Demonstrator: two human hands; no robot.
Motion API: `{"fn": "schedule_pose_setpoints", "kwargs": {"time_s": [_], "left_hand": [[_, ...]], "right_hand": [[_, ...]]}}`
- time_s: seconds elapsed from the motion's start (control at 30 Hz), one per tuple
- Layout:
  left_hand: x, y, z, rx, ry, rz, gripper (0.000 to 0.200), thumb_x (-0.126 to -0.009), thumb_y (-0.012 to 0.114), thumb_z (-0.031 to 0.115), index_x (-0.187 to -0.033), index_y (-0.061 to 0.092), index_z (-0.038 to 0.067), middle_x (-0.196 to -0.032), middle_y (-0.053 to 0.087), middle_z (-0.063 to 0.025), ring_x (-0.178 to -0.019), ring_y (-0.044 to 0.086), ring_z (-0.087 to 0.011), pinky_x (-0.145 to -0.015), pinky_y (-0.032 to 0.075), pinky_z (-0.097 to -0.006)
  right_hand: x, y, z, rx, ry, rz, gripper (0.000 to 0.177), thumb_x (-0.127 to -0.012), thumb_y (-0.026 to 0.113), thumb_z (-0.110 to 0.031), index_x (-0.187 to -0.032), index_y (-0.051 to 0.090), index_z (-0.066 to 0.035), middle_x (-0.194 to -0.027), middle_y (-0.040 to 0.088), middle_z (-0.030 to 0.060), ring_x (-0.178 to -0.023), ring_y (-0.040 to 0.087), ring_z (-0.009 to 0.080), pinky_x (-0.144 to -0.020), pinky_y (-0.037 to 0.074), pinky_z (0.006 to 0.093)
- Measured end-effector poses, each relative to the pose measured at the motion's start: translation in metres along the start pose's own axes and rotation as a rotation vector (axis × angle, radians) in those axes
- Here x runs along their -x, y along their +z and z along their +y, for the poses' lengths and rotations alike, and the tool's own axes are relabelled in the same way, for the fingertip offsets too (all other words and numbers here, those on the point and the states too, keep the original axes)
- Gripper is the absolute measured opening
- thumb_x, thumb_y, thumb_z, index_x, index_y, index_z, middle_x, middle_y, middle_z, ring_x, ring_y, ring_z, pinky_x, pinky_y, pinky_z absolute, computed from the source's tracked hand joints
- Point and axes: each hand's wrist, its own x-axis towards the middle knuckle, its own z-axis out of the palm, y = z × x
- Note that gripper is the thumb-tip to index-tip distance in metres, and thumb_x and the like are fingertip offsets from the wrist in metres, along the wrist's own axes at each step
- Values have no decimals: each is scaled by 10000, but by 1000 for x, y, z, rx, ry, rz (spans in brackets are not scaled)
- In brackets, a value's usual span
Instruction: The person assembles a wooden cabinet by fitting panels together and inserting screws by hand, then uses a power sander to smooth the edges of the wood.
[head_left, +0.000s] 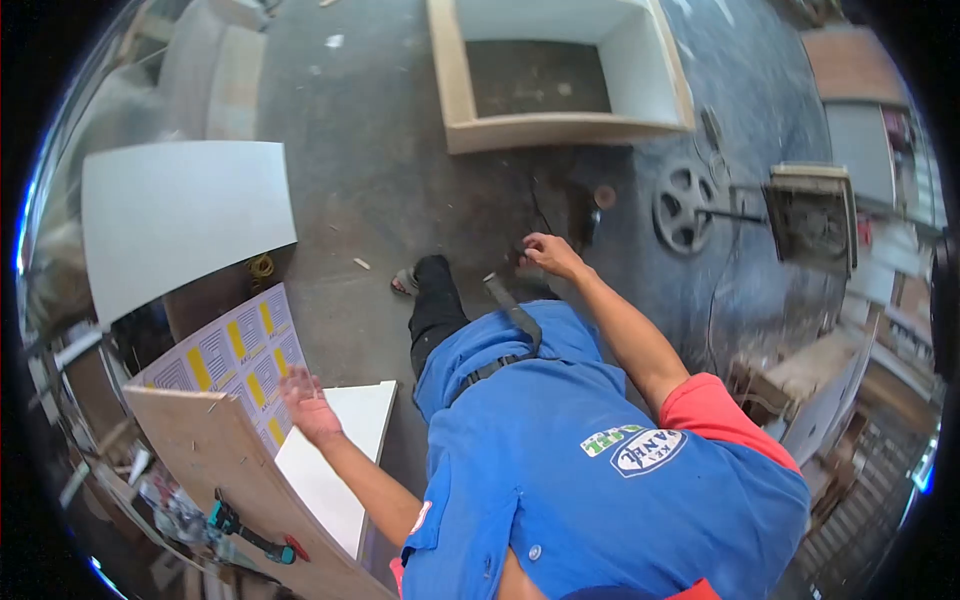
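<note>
My left hand (312, 405) is open, fingers apart and slightly blurred, beside a panel printed with yellow and grey patterns (240, 365). A white board (350, 440) lies just below and behind that hand. My right hand (552, 255) is held out past my hip with its fingers curled together. A small dark shape shows at its fingertips, and I cannot tell what it is. The loose end of a dark belt (515, 315) hangs at my waist, left of the right hand. A teal cordless drill (245, 532) rests on the plywood panel (215, 455) at lower left.
An open wooden box frame (570, 132) stands on the floor ahead. To the right are a spoked wheel (686, 208) and a square-framed machine part (812, 220). A large white panel (185, 215) is at left, with a yellow coil (261, 267) beside it.
</note>
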Motion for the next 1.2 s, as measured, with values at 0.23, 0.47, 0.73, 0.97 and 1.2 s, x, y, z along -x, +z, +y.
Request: {"fn": "schedule_pose_setpoints", "kwargs": {"time_s": [0.23,0.47,0.73,0.97,1.2], "left_hand": [[102,45,-158,-1343,-312,-620,591,-848,653,130,-1421,527,64,-1340,617,-129,-1222,583,-250,-1017,463,-367],[129,17,-280,-1195,-426,-839,501,-900,616,164,-1385,575,47,-1306,639,-130,-1161,606,-244,-1014,449,-343],[90,-9,-329,-1103,-723,-409,431,-908,596,171,-1327,604,72,-1166,686,-63,-1006,636,-148,-782,470,-277],[79,2,-407,-1370,-566,-507,429,-918,619,189,-1318,601,37,-1137,691,-65,-977,651,-150,-784,475,-269],[118,170,-600,-1119,-707,-381,517,-947,667,295,-1389,540,59,-1121,712,-63,-992,660,-148,-793,465,-268]], "right_hand": [[124,-8,165,104,251,99,370,-884,629,-266,-1187,686,-61,-1126,719,167,-1070,671,359,-929,522,433],[262,-34,242,32,634,307,350,-882,666,-269,-1152,707,-49,-1061,741,153,-1016,701,293,-892,535,385],[240,-22,211,-42,740,-26,716,-927,571,-569,-1482,472,-128,-1413,523,293,-1304,531,396,-1080,430,442],[192,-52,267,294,762,-357,909,-885,618,-614,-1608,177,-282,-1544,255,355,-1281,461,579,-1081,419,558],[168,-106,339,329,672,-138,751,-906,680,-383,-1545,351,-163,-1500,335,335,-1243,499,502,-980,508,510]]}}
